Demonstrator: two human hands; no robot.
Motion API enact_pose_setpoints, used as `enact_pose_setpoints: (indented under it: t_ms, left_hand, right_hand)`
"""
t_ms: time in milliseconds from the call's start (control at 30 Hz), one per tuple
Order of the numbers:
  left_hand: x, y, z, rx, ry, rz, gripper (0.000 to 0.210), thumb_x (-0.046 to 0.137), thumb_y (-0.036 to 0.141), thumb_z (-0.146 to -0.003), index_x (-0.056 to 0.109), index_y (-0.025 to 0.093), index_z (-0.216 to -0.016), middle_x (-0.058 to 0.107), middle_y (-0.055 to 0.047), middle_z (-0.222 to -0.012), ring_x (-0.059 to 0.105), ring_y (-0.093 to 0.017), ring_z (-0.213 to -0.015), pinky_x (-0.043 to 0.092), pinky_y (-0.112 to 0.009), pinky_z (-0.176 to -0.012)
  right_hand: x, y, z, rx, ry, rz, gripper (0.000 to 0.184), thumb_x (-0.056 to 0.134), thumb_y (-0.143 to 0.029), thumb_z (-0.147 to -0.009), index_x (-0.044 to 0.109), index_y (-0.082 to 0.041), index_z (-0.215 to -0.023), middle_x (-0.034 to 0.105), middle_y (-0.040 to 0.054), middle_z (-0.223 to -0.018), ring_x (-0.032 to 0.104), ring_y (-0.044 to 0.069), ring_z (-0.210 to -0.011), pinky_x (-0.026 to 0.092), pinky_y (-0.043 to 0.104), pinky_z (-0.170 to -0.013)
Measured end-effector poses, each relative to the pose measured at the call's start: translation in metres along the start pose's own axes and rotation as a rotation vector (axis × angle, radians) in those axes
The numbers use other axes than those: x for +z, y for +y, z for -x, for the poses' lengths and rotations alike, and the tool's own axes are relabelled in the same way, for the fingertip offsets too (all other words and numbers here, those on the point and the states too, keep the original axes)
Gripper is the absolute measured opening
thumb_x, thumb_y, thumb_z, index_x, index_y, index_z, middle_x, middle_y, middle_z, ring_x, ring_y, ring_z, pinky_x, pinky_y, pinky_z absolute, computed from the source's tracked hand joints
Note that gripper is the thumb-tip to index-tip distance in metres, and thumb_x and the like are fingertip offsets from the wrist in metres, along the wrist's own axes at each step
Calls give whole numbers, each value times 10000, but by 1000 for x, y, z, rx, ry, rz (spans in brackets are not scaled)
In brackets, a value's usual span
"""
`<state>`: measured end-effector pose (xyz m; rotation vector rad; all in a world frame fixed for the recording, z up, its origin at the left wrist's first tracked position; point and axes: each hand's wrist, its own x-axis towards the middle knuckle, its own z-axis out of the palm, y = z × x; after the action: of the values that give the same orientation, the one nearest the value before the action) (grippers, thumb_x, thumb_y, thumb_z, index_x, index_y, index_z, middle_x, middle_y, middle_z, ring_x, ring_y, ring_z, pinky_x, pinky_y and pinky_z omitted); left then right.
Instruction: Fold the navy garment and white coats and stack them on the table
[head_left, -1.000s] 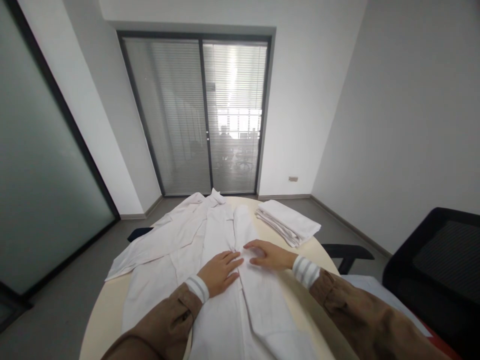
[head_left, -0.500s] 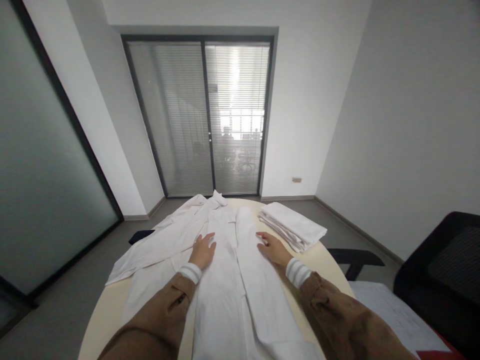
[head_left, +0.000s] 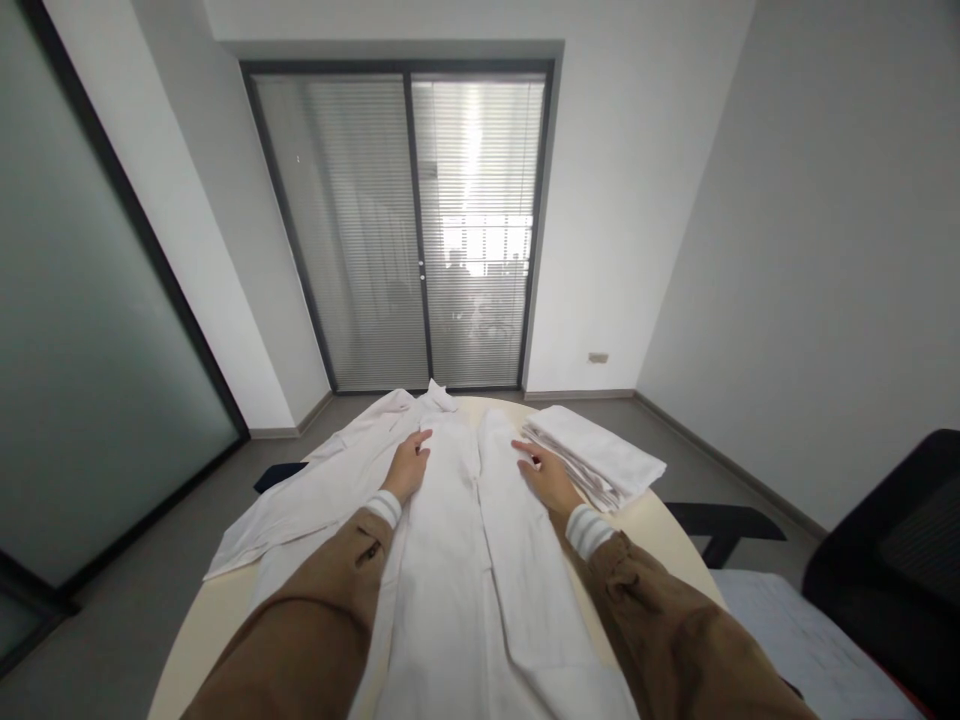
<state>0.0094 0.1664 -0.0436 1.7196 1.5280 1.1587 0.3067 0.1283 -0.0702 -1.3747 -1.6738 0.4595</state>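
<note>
A long white coat (head_left: 446,560) lies spread over the round table, its collar at the far edge and one sleeve reaching out to the left. Its right part is folded inward in a long strip. My left hand (head_left: 407,466) rests on the coat's middle left, thumb and forefinger apart, gripping nothing I can see. On the right, my right hand (head_left: 549,480) touches the folded strip's outer edge, with forefinger stretched out and thumb apart. Its lower fingers are partly hidden. Just beyond that hand sits a folded white cloth stack (head_left: 600,450).
The pale round table (head_left: 187,640) shows its rim on both sides. A black chair (head_left: 892,560) stands at the right, its armrest (head_left: 727,520) close to the table edge. White sheets (head_left: 802,630) lie below it. Glass doors with blinds (head_left: 405,230) are ahead.
Both hands have slid a little farther up the coat, toward the collar. The coat's upper middle looks smoother and the view has shifted slightly.
</note>
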Motion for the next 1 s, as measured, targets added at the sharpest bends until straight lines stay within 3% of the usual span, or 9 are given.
enact_pose_setpoints:
  t_ms: [100,300,400,467,567,667,800,900,1000]
  left_hand:
    - [4,5,-10,19,-36,3,549,566,39,-815,582,136,-1355,451,-109,-1522,384,-206,-1427,261,-297,-1181]
    - [10,-6,3,-58,-147,-38,676,688,86,-738,526,128,-1393,566,-159,-1397,500,-282,-1331,333,-391,-1149]
    - [8,4,21,-41,-72,-145,705,712,87,-707,524,149,-1384,397,-172,-1522,363,-338,-1419,244,-471,-1193]
    - [5,24,44,111,-30,-269,606,718,115,-719,581,165,-1307,320,-168,-1553,331,-365,-1424,221,-513,-1195]
    - [1,69,98,519,-392,-195,310,655,219,-842,642,210,-1152,555,-114,-1352,511,-270,-1273,363,-437,-1124]
    - [6,105,159,811,-905,-104,410,689,448,-855,625,238,-1202,670,-72,-1201,611,-234,-1132,428,-364,-1042]
    - [25,114,211,782,-955,-243,574,713,564,-802,626,198,-1236,712,-108,-1077,650,-269,-1006,441,-387,-965]
    - [38,102,220,606,-963,-259,565,707,524,-830,605,202,-1283,718,-36,-854,657,-211,-849,452,-332,-900]
    - [48,90,222,574,-1012,-203,430,692,560,-829,698,196,-1058,646,17,-663,628,-163,-696,446,-301,-869]
  right_hand:
    - [4,8,-8,13,9,55,493,531,-216,-820,642,-179,-1299,676,97,-1231,630,215,-944,489,380,-913]
    - [10,23,-1,110,-140,191,493,574,-160,-766,682,-172,-1246,721,84,-979,646,210,-816,512,389,-866]
    - [7,23,4,69,-130,184,454,614,-204,-775,694,-161,-1220,701,120,-1105,652,252,-972,486,421,-952]
    - [2,21,7,26,-155,153,436,650,-254,-784,700,-163,-1208,636,151,-1268,609,284,-1139,447,436,-1025]
    - [-6,17,17,-30,-186,138,460,692,-333,-788,691,-179,-1222,454,162,-1489,436,320,-1369,344,466,-1131]
    - [-15,10,31,-122,-245,142,469,689,-430,-811,701,-193,-1216,343,157,-1568,336,329,-1437,271,482,-1175]
    - [-22,4,49,-189,-344,179,465,637,-513,-852,721,-214,-1197,476,149,-1488,387,326,-1398,263,509,-1175]
    - [-25,4,58,-178,-355,200,488,615,-536,-865,710,-212,-1218,525,140,-1450,353,325,-1415,259,532,-1173]
    - [-25,6,63,-176,-345,205,480,623,-515,-866,704,-210,-1226,533,136,-1445,327,324,-1429,268,535,-1170]
